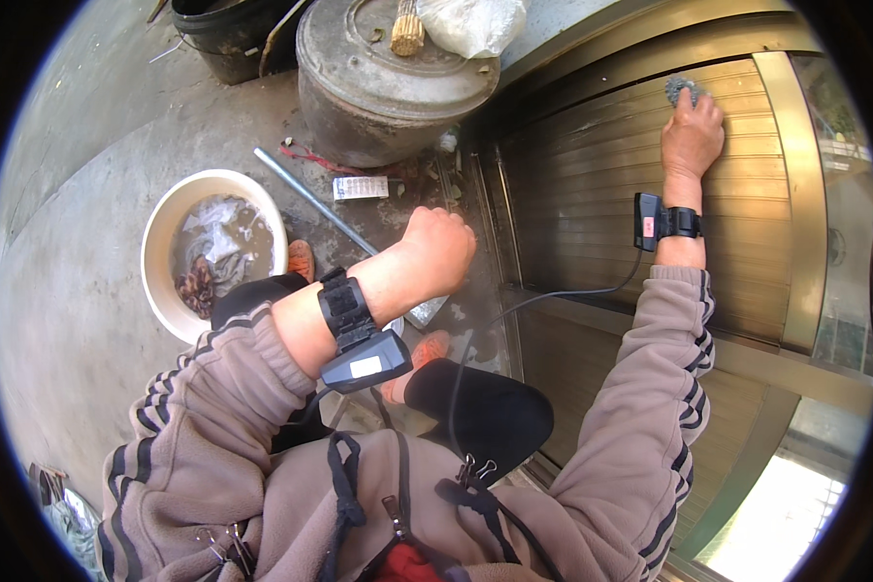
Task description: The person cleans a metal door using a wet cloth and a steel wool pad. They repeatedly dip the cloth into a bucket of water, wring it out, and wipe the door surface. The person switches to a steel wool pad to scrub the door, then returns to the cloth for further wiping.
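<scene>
My right hand is at the upper right, pressing a steel wool scrubber against the ribbed panel of a gold-toned metal door. The scrubber pokes out past my fingertips. My left hand is curled into a fist in front of my knees, and nothing shows in it. Beneath the left forearm, a metal pole lies at a slant near the floor. To the left stands a cream plastic basin of murky, sudsy water, with soaked cloths in it.
A large lidded drum stands ahead, topped by a bundle of sticks and a white plastic bag. Behind it is a black bucket. A small white box lies on the floor. A cable hangs from my right wrist device.
</scene>
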A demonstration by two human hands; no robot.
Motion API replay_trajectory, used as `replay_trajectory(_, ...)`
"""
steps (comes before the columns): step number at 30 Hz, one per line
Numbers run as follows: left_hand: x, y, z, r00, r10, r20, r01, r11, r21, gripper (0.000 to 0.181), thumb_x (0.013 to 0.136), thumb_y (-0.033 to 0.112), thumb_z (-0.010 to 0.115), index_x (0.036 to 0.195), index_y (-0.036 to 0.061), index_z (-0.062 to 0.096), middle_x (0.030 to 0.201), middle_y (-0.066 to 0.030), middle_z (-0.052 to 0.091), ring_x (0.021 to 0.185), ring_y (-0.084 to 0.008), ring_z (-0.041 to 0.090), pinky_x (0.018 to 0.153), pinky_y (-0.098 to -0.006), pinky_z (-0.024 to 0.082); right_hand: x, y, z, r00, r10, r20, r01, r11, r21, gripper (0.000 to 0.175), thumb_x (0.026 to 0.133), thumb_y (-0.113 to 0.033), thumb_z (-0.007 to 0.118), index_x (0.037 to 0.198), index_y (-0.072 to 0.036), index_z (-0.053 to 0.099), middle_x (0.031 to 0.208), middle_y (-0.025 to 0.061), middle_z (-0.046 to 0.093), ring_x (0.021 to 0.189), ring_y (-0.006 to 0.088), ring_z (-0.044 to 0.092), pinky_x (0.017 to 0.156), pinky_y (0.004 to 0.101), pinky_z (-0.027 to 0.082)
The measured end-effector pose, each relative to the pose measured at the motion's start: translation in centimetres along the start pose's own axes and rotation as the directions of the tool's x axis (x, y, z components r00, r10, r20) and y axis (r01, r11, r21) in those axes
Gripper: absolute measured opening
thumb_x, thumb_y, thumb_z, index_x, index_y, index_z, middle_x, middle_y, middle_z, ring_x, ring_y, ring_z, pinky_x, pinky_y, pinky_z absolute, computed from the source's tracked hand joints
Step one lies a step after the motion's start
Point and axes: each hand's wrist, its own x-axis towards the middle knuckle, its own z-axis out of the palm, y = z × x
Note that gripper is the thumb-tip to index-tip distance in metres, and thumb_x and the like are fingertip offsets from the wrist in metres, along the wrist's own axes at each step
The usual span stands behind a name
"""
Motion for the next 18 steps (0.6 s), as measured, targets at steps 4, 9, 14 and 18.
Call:
replay_trajectory(4,-0.8,-1.3,0.5,0.998,-0.047,-0.04,0.051,0.993,0.107,0.029,0.084,0.029,0.065,0.099,0.004,0.064,0.096,-0.0099,0.063,0.091,-0.0249,0.062,0.075,-0.0376,0.048,-7.7,-11.1,5.5,0.968,-0.176,0.179,0.142,0.972,0.189,0.019,0.074,-0.012,0.064,0.093,-0.011,0.067,0.092,0.0036,0.057,0.09,0.023,0.055,0.065,0.0361,0.047)
replay_trajectory(9,-1.5,-2.9,0.6,0.996,-0.092,0.001,0.091,0.991,0.099,0.028,0.083,0.027,0.066,0.098,0.0041,0.062,0.093,-0.0081,0.061,0.09,-0.0237,0.06,0.074,-0.036,0.046,-19.1,-21.5,7.8,0.694,-0.429,0.578,0.255,0.898,0.36,0.011,0.074,-0.014,0.064,0.081,-0.011,0.072,0.098,0.0029,0.057,0.097,0.0227,0.053,0.071,0.0361,0.045)
replay_trajectory(14,-2.9,-3.2,-1.2,0.995,-0.076,-0.061,0.077,0.997,0.023,0.031,0.08,0.024,0.07,0.1,0.0028,0.06,0.093,-0.0085,0.06,0.091,-0.0243,0.06,0.075,-0.0362,0.047,-14.6,-18.6,9.5,0.88,-0.358,0.311,0.229,0.895,0.384,0.007,0.077,-0.01,0.062,0.081,-0.009,0.068,0.094,0.005,0.056,0.093,0.024,0.054,0.069,0.0376,0.046)
replay_trajectory(18,-4.4,-3.7,-2.5,0.993,-0.117,0.002,0.117,0.992,-0.037,0.038,0.078,0.021,0.072,0.107,-0.0001,0.058,0.095,-0.0097,0.06,0.093,-0.025,0.059,0.077,-0.0366,0.048,-11.4,-18.7,12.1,0.893,-0.325,0.312,0.202,0.907,0.369,0.013,0.077,-0.009,0.061,0.09,-0.009,0.065,0.096,0.0052,0.057,0.093,0.0235,0.054,0.069,0.036,0.045)
